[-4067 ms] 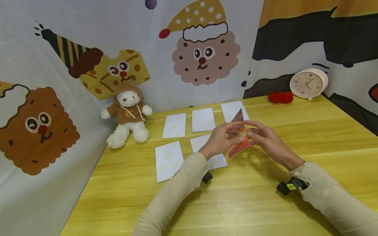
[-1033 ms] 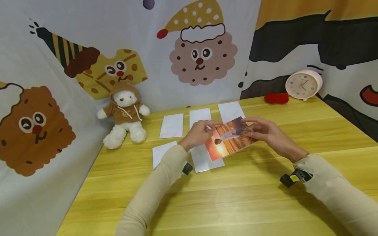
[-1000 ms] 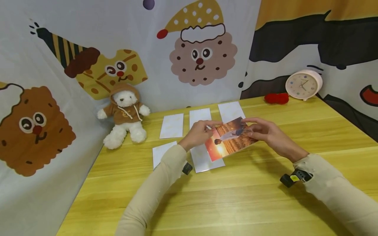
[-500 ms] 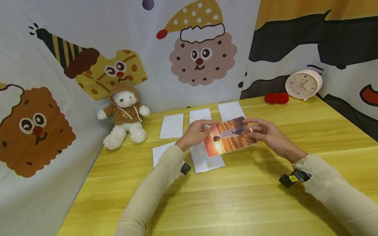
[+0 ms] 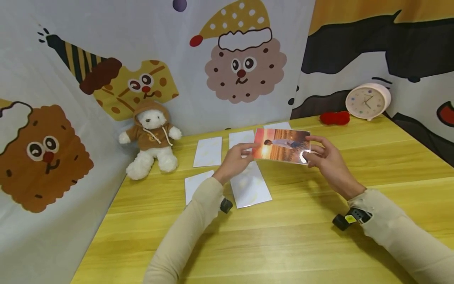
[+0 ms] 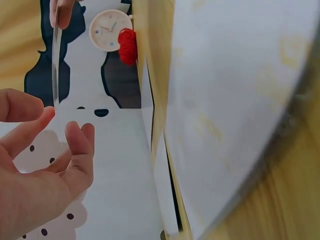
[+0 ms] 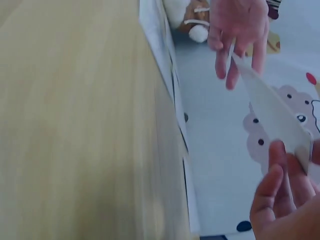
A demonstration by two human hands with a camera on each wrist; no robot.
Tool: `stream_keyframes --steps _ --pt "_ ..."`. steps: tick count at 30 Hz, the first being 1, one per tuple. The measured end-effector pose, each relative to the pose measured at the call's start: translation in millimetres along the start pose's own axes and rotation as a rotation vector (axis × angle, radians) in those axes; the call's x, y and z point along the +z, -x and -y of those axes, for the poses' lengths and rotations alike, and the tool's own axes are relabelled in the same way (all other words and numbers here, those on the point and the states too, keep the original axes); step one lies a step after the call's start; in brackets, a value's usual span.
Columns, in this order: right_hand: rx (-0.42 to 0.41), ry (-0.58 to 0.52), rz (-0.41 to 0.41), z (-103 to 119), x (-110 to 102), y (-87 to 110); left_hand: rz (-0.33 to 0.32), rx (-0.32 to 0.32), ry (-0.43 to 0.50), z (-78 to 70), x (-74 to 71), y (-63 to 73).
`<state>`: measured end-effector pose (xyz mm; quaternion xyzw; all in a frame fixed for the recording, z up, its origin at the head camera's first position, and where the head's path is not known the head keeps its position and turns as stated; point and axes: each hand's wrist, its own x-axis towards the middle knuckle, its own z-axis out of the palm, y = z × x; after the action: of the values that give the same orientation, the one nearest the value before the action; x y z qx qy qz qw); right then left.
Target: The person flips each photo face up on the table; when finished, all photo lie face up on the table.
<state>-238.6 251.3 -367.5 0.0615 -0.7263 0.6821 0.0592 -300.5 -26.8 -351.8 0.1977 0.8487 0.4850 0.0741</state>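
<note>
A glossy photo print [image 5: 281, 144] is held up above the table, its sunset picture of a person turned sideways. My right hand [image 5: 331, 167] pinches its right end between thumb and fingers; the pale back shows in the right wrist view. Beside the other end, my left hand [image 5: 234, 161] has its fingers spread, with fingertips touching the edge, as the left wrist view shows. White backs of several cards lie below: one card [image 5: 250, 187] under the photo, another card [image 5: 207, 152] further left, and a card [image 5: 196, 183] partly covered by my left arm.
On the yellow wood-grain table [image 5: 255, 248], a white plush bear [image 5: 152, 138] in a brown hoodie sits at the back left. A pink alarm clock [image 5: 367, 101] and a red fuzzy object [image 5: 334, 118] stand back right. A printed cartoon cloth [image 5: 191, 79] hangs behind.
The photo has turned from edge-on to face-on, then from slanted to nearly level, and risen a little. My right hand keeps its pinch; the left hand has shifted leftward along with it.
</note>
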Motion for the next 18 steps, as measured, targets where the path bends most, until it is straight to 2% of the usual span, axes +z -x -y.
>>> stream_keyframes --steps 7,13,18 --pt "0.01 -0.143 -0.092 4.5 11.7 5.5 0.003 0.034 0.035 -7.2 6.0 -4.5" --pt "0.022 -0.183 -0.101 3.0 16.7 9.1 -0.102 0.063 0.073 -12.7 8.8 -8.0" --pt "-0.024 -0.182 -0.073 -0.2 25.2 13.3 -0.183 0.049 0.123 -16.0 10.0 -11.5"
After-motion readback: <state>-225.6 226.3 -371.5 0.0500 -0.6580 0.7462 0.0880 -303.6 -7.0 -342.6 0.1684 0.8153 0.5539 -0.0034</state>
